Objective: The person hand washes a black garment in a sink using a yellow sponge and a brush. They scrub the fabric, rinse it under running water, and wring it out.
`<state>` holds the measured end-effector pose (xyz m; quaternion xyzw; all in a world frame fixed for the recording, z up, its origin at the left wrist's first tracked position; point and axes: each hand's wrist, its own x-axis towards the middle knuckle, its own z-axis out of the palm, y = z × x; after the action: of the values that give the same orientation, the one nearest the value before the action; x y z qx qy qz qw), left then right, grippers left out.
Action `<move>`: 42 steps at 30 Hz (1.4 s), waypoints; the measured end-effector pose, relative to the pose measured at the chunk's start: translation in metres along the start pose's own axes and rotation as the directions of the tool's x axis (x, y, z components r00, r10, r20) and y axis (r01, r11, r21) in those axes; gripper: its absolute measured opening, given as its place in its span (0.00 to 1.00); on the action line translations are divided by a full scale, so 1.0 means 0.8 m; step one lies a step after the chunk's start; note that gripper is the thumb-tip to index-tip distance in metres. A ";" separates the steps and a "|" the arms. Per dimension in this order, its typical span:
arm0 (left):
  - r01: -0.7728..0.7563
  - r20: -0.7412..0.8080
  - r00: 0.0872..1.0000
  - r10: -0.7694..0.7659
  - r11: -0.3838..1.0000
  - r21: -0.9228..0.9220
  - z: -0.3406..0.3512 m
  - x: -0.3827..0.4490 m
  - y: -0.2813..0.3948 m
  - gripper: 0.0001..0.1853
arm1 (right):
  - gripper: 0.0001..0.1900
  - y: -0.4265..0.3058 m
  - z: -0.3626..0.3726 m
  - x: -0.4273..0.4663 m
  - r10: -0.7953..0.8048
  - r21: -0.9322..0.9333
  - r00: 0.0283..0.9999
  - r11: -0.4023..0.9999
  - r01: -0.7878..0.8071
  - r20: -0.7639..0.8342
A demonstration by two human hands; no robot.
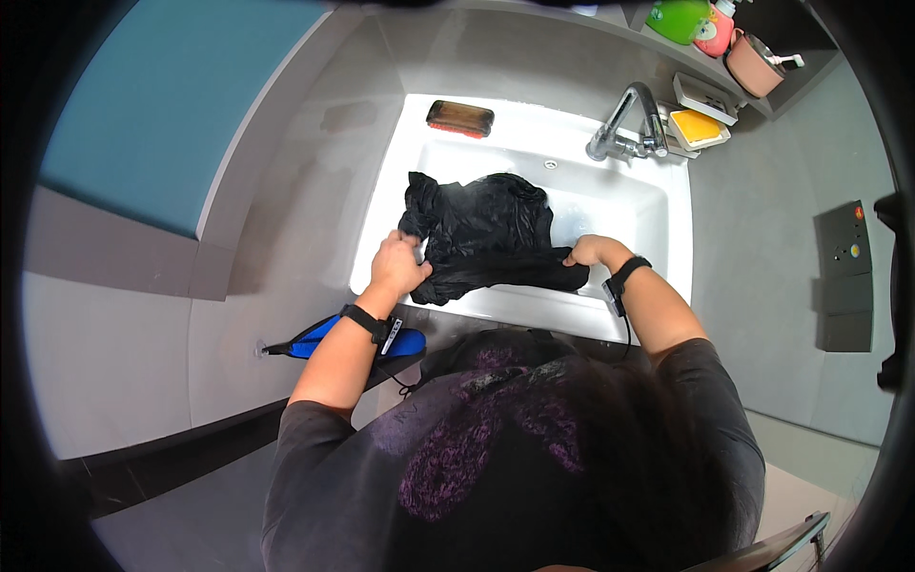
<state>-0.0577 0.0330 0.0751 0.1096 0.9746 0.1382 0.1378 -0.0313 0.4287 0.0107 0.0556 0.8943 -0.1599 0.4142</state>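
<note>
A wet-looking black cloth garment (486, 222) lies crumpled over the left part of a white sink (650, 214) and its front rim. At the garment's right end, my right hand (593, 252) grips its folded edge between thumb and fingers. My left hand (400, 264) is at the garment's left side, over the sink's left rim; the fingers are slightly blurred, and whether they hold the cloth I cannot tell. Some water shows in the basin to the right of the garment.
A scrubbing brush (461, 118) with red bristles lies on the back left rim. A chrome faucet (629, 129) stands at the back right, beside soap dishes (704, 100) with a yellow bar or sponge. Bottles (679, 21) and a pink pot (754, 68) occupy a shelf. A blue item (407, 342) hangs near my left forearm.
</note>
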 end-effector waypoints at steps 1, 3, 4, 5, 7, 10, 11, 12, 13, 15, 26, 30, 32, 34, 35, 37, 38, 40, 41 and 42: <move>-0.109 -0.114 0.988 0.107 0.994 -0.006 -0.005 0.005 0.001 0.29 | 0.27 -0.001 -0.003 0.012 0.007 -0.017 0.999 1.000 -0.006 0.036; -0.242 -0.223 0.945 0.239 0.970 0.011 -0.012 0.020 0.003 0.39 | 0.24 0.000 -0.018 0.042 -0.101 -0.127 0.995 0.987 0.102 0.017; -0.265 -0.219 0.939 0.264 0.964 0.022 -0.013 0.030 0.004 0.44 | 0.22 0.005 -0.023 0.059 -0.139 -0.197 0.990 0.970 0.140 0.017; -0.288 -0.214 0.933 0.288 0.957 0.032 -0.013 0.041 0.005 0.49 | 0.22 0.013 -0.027 0.076 -0.029 0.017 0.997 0.999 0.030 -0.066; -0.209 -0.080 0.973 0.216 0.973 0.094 -0.008 0.060 0.009 0.56 | 0.21 0.038 -0.030 0.112 0.169 0.455 0.977 0.886 -0.091 -0.133; -0.216 0.048 0.976 0.211 0.967 0.136 0.000 0.080 0.011 0.57 | 0.21 0.106 -0.016 0.143 0.481 0.651 0.826 0.734 -0.195 -0.295; -0.218 0.105 0.974 0.203 0.963 0.158 0.004 0.083 0.012 0.55 | 0.21 0.126 -0.007 0.148 0.676 0.743 0.681 0.602 -0.292 -0.281; -0.220 0.144 0.971 0.193 0.954 0.203 0.008 0.084 0.014 0.55 | 0.20 0.136 0.005 0.153 0.799 0.783 0.540 0.504 -0.365 -0.263; -0.202 0.211 0.966 0.149 0.943 0.262 0.012 0.085 0.017 0.54 | 0.20 0.143 0.013 0.156 0.913 0.822 0.333 0.371 -0.432 -0.237; -0.211 0.181 0.970 0.163 0.933 0.291 0.014 0.085 0.022 0.53 | 0.22 0.129 0.025 0.163 0.783 0.863 0.572 0.443 -0.241 -0.242; -0.342 -0.051 0.923 0.381 0.875 0.343 0.016 0.074 0.028 0.25 | 0.19 -0.132 -0.061 0.132 -0.203 0.886 0.979 0.448 0.117 -0.026; -0.392 0.204 0.909 0.363 0.911 0.128 0.006 0.060 0.014 0.25 | 0.13 -0.183 -0.125 0.103 -0.553 0.708 0.803 0.476 0.522 -0.221; -0.126 0.271 0.959 0.088 0.984 0.126 0.003 0.043 0.016 0.23 | 0.18 -0.199 -0.145 0.112 -0.505 0.435 0.718 0.574 0.694 -0.480; 0.074 0.194 0.976 -0.096 0.991 0.115 0.003 0.017 0.021 0.25 | 0.25 -0.208 -0.148 0.134 -0.389 0.144 0.767 0.841 0.522 -0.510; 0.029 0.084 0.996 -0.030 0.999 0.017 0.005 0.007 0.023 0.28 | 0.26 -0.214 -0.140 0.147 -0.338 0.086 0.820 0.903 0.421 -0.463; -0.110 -0.185 0.979 0.086 0.987 -0.121 0.011 -0.005 0.028 0.35 | 0.29 -0.224 -0.117 0.171 -0.227 -0.038 0.854 0.971 0.237 -0.467; -0.198 -0.227 0.953 0.200 0.980 0.032 0.014 -0.004 0.030 0.44 | 0.32 -0.227 -0.100 0.177 -0.246 -0.152 0.848 0.969 0.196 -0.469; -0.184 -0.050 0.981 0.188 0.981 0.064 0.021 0.008 0.036 0.49 | 0.26 -0.247 -0.057 0.173 -0.233 -0.088 0.751 0.969 0.229 -0.617; -0.145 0.112 0.984 0.141 0.989 0.022 0.024 0.019 0.038 0.50 | 0.23 -0.256 -0.039 0.163 -0.324 -0.172 0.682 0.944 0.283 -0.656; -0.125 0.233 0.967 0.103 0.989 0.080 0.027 0.025 0.041 0.50 | 0.20 -0.264 -0.018 0.148 -0.467 -0.240 0.615 0.876 0.418 -0.635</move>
<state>-0.0646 0.0739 0.0605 0.1869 0.9498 0.0866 0.2354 -0.1677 0.2307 -0.0199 -0.1265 0.9726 -0.1950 0.0100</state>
